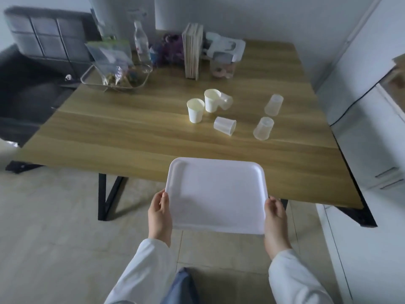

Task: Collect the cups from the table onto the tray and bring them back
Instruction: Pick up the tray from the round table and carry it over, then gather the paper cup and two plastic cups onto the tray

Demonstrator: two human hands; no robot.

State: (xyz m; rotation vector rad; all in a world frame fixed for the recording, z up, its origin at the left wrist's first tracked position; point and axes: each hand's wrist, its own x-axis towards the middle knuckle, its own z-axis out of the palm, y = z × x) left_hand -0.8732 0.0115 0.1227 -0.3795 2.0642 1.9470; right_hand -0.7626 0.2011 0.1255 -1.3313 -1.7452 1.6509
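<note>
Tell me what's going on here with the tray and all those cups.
A person is carrying an empty white tray, with the left hand and the right hand gripping its two sides, at the near edge of a wooden table. No cup is on the tray yet. Six cups sit on the table: two white paper cups standing upright, two clear cups lying on their sides, and two clear cups standing upside down.

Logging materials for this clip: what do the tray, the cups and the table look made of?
Tray: matte white, likely plastic or foam; rounded moulded rim.
Two upright cups: opaque white, probably paper.
Other four cups: translucent, frosted plastic.
Table: wood-grain top, possibly laminate, on black legs.
</note>
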